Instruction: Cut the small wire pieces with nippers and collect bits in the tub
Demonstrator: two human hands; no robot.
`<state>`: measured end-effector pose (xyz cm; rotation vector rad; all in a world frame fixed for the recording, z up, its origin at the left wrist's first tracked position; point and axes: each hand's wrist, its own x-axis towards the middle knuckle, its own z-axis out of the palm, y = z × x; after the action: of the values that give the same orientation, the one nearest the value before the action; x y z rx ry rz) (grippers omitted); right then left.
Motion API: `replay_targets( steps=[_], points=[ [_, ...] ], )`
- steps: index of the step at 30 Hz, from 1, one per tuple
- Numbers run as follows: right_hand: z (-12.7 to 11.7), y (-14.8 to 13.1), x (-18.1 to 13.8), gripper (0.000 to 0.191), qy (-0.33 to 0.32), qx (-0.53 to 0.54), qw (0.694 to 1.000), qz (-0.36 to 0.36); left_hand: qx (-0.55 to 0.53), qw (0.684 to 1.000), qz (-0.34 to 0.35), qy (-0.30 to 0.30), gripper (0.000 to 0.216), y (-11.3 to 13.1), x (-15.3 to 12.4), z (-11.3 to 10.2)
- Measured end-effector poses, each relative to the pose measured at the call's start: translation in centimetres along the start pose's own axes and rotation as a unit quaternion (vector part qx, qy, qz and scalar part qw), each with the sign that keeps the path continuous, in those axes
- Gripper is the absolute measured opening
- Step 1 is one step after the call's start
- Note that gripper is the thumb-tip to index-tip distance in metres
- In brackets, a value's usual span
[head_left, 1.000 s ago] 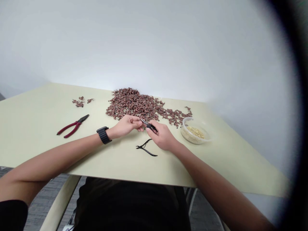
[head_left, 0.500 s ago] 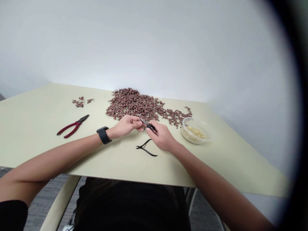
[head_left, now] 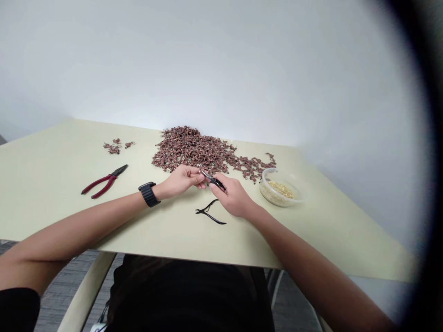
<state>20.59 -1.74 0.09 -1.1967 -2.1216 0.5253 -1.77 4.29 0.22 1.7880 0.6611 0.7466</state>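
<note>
Black-handled and metal-tipped: saw plier-like tool (head_left: 217, 182) gripped within curled fingers of right hand (head_left: 233, 196), tip angled toward left hand (head_left: 182, 181). Noted left thumb and fingers pinched together at that tip, on small item (head_left: 200, 169) too tiny to identify. Could not make out setting of tool's jaws. Located both hands over pale yellow table (head_left: 155, 233), just in front of large heap of reddish-brown pieces (head_left: 194, 150).

Found black nippers (head_left: 209, 213) lying nearer table's front edge, handles spread. Recorded red-handled pliers (head_left: 104, 182) well to left, handles apart, with few loose brown pieces (head_left: 113, 148) beyond. Saw clear bowl (head_left: 275, 199) right of right hand, beside heap's trailing end, holding yellow bits (head_left: 282, 189). Logged dark watch (head_left: 149, 194) on left wrist.
</note>
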Motion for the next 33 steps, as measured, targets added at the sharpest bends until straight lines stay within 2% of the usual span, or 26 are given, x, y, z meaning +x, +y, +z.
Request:
replay_targets(
  steps=[4, 7, 9, 12, 15, 17, 19, 20, 21, 24, 25, 26, 28, 33],
  points=[
    [0.1, -0.2, 0.1, 0.026, -0.002, 0.072, 0.997, 0.015, 0.073, 0.997, 0.021, 0.030, 0.032, 0.4, -0.1, 0.3],
    [0.3, -0.6, 0.2, 0.029, -0.036, 0.210, 0.973, 0.091, 0.201, 0.974, 0.064, 0.086, 0.025, 0.2, -0.3, 0.4],
    [0.2, -0.8, 0.2, 0.031, -0.084, 0.331, 0.924, 0.172, 0.300, 0.940, 0.110, 0.122, 0.020, -0.3, -0.3, 0.3],
    [-0.1, -1.0, 0.4, 0.034, -0.154, 0.481, 0.826, 0.252, 0.436, 0.869, 0.181, 0.147, 0.031, -1.5, -0.2, -0.6],
    [-0.9, -0.9, 0.6, 0.036, -0.210, 0.559, 0.746, 0.294, 0.531, 0.805, 0.234, 0.123, 0.042, -2.1, -0.3, -1.9],
    [-1.3, -0.9, 0.7, 0.037, -0.236, 0.574, 0.721, 0.308, 0.551, 0.792, 0.247, 0.089, 0.047, -2.0, -0.5, -2.4],
    [-1.5, -0.8, 0.8, 0.038, -0.244, 0.558, 0.730, 0.310, 0.537, 0.808, 0.230, 0.076, 0.048, -1.6, -0.5, -2.5],
    [-1.4, -0.7, 0.8, 0.039, -0.238, 0.537, 0.750, 0.305, 0.515, 0.827, 0.211, 0.082, 0.046, -1.3, -0.5, -2.3],
    [-1.2, -0.6, 0.7, 0.039, -0.220, 0.504, 0.782, 0.294, 0.480, 0.852, 0.187, 0.090, 0.044, -1.1, -0.5, -2.1],
    [-0.5, -0.2, 0.7, 0.036, -0.098, 0.324, 0.920, 0.200, 0.304, 0.942, 0.099, 0.103, 0.033, -0.5, -0.2, -1.1],
    [-0.2, -0.1, 0.6, 0.034, -0.051, 0.251, 0.955, 0.151, 0.236, 0.964, 0.074, 0.094, 0.031, -0.4, -0.1, -0.8],
    [0.0, 0.1, 0.6, 0.033, -0.014, 0.186, 0.977, 0.108, 0.173, 0.980, 0.053, 0.082, 0.031, -0.3, 0.0, -0.6],
    [0.1, 0.3, 0.4, 0.031, 0.025, 0.096, 0.994, 0.055, 0.071, 0.995, 0.024, 0.059, 0.035, -0.2, 0.1, -0.2],
    [-0.1, 0.3, 0.1, 0.025, 0.026, 0.013, 0.999, 0.029, -0.082, 0.996, -0.036, 0.016, 0.044, -0.7, 0.1, 0.3]
  ],
)
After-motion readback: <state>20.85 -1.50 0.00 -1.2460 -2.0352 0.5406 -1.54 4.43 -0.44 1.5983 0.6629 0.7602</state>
